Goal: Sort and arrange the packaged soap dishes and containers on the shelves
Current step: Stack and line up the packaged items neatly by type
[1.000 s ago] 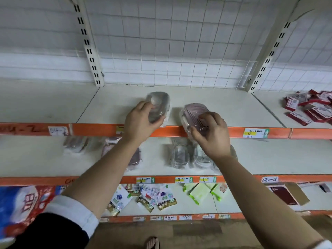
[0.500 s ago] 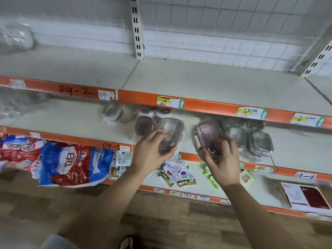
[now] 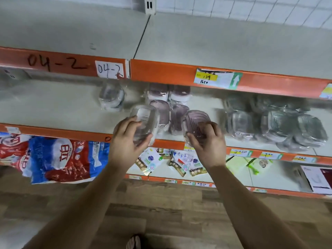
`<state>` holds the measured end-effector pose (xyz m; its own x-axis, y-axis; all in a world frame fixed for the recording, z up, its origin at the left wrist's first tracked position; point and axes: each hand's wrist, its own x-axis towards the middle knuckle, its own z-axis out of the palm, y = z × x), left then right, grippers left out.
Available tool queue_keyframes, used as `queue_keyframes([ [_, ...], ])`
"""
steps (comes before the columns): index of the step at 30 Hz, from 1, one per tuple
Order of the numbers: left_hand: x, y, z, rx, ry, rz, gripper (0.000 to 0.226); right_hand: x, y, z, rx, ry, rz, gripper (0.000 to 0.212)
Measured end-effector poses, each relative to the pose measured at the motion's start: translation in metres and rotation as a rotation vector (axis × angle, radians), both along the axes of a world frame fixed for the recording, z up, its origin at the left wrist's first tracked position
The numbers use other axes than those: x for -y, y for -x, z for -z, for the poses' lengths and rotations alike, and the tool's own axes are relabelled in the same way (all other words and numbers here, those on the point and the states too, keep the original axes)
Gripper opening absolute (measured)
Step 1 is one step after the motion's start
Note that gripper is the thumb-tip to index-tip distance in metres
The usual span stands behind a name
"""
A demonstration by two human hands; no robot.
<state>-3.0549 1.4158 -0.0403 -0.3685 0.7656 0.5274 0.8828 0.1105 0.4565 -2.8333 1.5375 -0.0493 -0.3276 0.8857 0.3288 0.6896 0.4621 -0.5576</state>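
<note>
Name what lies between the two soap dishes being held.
In the head view, two wrapped mauve soap dishes on the middle shelf show between them.

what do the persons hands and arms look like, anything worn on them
Two bare hands, the left hand and the right hand, with no gloves, rings or watch to be seen. The left forearm and right forearm are bare too; no sleeve shows in this view.

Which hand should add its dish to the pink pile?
Right, likely: the right hand holds a pink dish just beside the pink pile; the left hand holds a clear dish.
</note>
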Motion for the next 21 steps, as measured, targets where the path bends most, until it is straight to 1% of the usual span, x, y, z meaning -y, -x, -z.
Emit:
queue_keyframes([
  [3, -0.009, 0.027, 0.017, 0.001, -0.080, -0.034, 0.046, -0.020, 0.021, 0.015, 0.030, -0.020, 0.011, 0.041],
  [6, -0.019, 0.046, 0.029, 0.006, -0.095, -0.070, 0.046, -0.037, 0.039, 0.024, 0.073, -0.059, 0.044, 0.042],
  [13, -0.026, 0.073, 0.051, 0.051, -0.021, -0.059, 0.048, -0.061, 0.067, 0.039, 0.192, -0.096, 0.115, 0.043],
  [17, -0.024, 0.081, 0.060, 0.102, -0.004, -0.061, 0.045, -0.056, 0.075, 0.046, 0.263, 0.019, 0.075, 0.045],
  [19, -0.022, 0.085, 0.067, 0.107, 0.016, -0.050, 0.043, -0.050, 0.078, 0.047, 0.260, 0.026, 0.110, 0.050],
  [21, -0.022, 0.091, 0.074, 0.094, 0.041, -0.048, 0.038, -0.044, 0.084, 0.044, 0.222, -0.049, 0.107, 0.055],
])
